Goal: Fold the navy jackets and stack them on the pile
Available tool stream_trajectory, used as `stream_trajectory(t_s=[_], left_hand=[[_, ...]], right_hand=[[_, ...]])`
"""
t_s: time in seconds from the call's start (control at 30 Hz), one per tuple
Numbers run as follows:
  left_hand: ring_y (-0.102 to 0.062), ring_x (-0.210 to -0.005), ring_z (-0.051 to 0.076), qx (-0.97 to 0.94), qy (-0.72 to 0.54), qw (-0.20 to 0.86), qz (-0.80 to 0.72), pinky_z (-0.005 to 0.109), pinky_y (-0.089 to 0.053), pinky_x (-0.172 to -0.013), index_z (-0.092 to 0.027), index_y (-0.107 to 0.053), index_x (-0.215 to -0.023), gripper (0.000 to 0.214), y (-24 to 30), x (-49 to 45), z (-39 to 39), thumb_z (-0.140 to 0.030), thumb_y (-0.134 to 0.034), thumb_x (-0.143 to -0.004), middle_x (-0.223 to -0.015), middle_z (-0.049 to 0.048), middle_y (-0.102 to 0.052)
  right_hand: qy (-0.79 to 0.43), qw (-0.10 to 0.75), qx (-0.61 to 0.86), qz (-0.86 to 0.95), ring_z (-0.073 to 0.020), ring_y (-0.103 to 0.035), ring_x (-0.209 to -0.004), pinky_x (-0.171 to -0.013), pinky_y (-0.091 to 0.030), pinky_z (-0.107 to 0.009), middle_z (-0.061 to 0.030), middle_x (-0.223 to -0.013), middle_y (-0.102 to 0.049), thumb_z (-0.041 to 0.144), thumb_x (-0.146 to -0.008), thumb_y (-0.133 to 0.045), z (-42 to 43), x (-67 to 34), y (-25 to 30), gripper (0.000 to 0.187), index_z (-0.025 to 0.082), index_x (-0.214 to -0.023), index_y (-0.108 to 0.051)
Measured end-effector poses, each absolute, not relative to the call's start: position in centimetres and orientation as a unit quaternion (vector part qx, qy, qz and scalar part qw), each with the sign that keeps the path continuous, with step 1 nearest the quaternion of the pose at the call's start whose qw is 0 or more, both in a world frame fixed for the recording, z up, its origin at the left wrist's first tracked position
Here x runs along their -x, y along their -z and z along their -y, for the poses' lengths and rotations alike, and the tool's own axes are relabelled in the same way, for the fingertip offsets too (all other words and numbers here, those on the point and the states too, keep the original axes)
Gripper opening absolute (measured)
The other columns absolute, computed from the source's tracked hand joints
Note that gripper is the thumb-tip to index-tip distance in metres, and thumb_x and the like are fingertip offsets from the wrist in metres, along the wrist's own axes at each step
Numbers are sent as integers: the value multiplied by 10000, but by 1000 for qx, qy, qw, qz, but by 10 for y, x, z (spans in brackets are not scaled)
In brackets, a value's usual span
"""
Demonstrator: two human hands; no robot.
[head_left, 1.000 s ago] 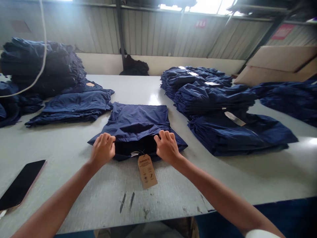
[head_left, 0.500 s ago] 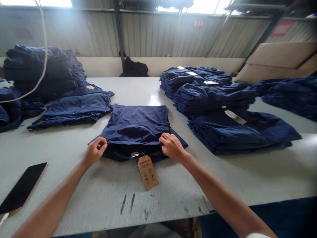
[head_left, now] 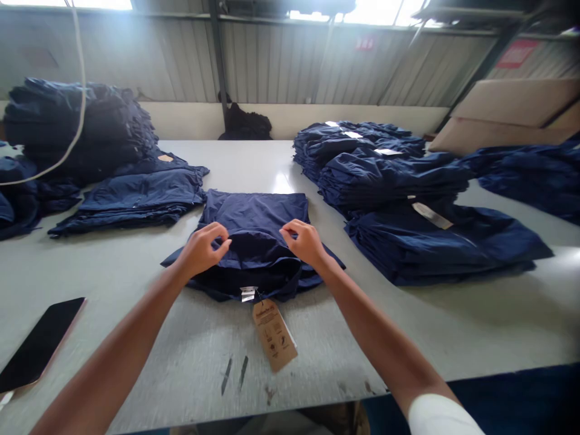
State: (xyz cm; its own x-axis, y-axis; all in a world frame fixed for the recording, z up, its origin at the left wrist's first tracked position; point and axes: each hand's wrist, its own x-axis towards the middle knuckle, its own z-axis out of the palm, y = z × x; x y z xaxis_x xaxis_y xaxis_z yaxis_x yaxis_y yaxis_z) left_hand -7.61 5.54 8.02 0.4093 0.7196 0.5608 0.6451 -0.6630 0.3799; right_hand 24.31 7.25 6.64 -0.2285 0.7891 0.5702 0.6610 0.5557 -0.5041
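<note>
Fig.: my left hand (head_left: 202, 249) and right hand (head_left: 304, 241) — apart, fingers curled, grip unclear — sit on the folded navy garment (head_left: 258, 211), mid-table (head_left: 136, 314); its tag (head_left: 274, 334) hangs loose, with finished-looking stacks (head_left: 389, 181) alongside.

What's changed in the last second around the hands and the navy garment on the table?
The left hand and right hand have moved away from the near edge, further up the navy garment, and its near fold appears drawn up with them. The brown hang tag has shifted toward the person. The stacks of navy garments and black phone stayed put.
</note>
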Motion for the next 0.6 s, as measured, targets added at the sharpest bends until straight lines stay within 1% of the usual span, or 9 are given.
stream_trajectory(t_s=[0.03, 0.1, 0.13, 0.2, 0.27, 0.37, 0.47, 0.53, 0.6], left_hand=[[-662, -952, 209, -850, -339, 59, -400, 358, -525, -928, -227, -630, -969, 69, -78, 67, -64, -233, -564, -950, -1037, 45, -686], [-678, -1038, 235, -876, -282, 67, -386, 384, -534, -985, -230, -667, -1071, 185, -68, 55, -78, -193, -544, -938, -1109, 65, -699], [-674, -1097, 253, -887, -254, 71, -380, 404, -530, -1025, -232, -680, -1111, 227, -61, 52, -82, -186, -559, -924, -1154, 78, -697], [-631, -1241, 294, -898, -215, 74, -376, 447, -505, -1110, -239, -692, -1192, 308, -41, 53, -84, -229, -651, -887, -1283, 105, -670], [-547, -1381, 333, -900, -197, 70, -382, 501, -445, -1191, -255, -677, -1294, 459, -21, 60, -79, -323, -754, -847, -1440, 120, -603], [-440, -1496, 349, -898, -183, 66, -394, 563, -327, -1274, -272, -599, -1451, 632, 2, 70, -71, -468, -762, -873, -1602, 124, -489], [-375, -1548, 346, -892, -176, 64, -412, 599, -213, -1313, -283, -506, -1556, 720, 12, 74, -69, -542, -709, -915, -1664, 123, -428], [-326, -1573, 370, -888, -163, 53, -428, 669, -103, -1311, -304, -498, -1567, 726, 15, 73, -70, -574, -691, -922, -1677, 113, -421], [-240, -1602, 417, -883, -149, 50, -442, 734, -34, -1281, -329, -507, -1567, 738, 17, 71, -72, -617, -685, -912, -1690, 97, -411]], right_hand=[[-81, 401, 449, 794, -196, -703, -917, -895, -525, -311, -65, -1003, -756, 247, -999, -578, -77, -231, -64, 197, 196, -958, -764], [-88, 341, 402, 845, -225, -710, -1095, -1021, -518, -329, -89, -1182, -761, 224, -963, -634, -81, -212, -55, 204, 197, -1099, -784], [-88, 299, 379, 871, -250, -683, -1204, -1092, -495, -351, -107, -1292, -737, 232, -927, -691, -80, -205, -49, 274, 194, -1185, -776], [-80, 217, 348, 909, -316, -576, -1395, -1213, -416, -423, -152, -1477, -642, 281, -847, -801, -76, -199, -33, 521, 177, -1351, -723], [-75, 166, 342, 922, -359, -458, -1507, -1278, -325, -498, -176, -1590, -539, 366, -832, -831, -72, -202, -15, 688, 178, -1468, -649], [-89, 143, 345, 923, -339, -330, -1590, -1314, -224, -544, -130, -1706, -390, 489, -908, -755, -71, -213, 7, 733, 258, -1571, -545], [-99, 141, 343, 923, -305, -249, -1625, -1326, -176, -537, -100, -1768, -247, 552, -934, -713, -74, -219, 18, 793, 299, -1635, -441], [-98, 139, 346, 923, -300, -227, -1633, -1329, -157, -531, -108, -1777, -211, 579, -944, -691, -76, -220, 21, 819, 289, -1654, -404], [-86, 136, 358, 920, -315, -213, -1636, -1329, -93, -568, -114, -1775, -214, 625, -946, -670, -78, -219, 22, 840, 290, -1662, -386]])
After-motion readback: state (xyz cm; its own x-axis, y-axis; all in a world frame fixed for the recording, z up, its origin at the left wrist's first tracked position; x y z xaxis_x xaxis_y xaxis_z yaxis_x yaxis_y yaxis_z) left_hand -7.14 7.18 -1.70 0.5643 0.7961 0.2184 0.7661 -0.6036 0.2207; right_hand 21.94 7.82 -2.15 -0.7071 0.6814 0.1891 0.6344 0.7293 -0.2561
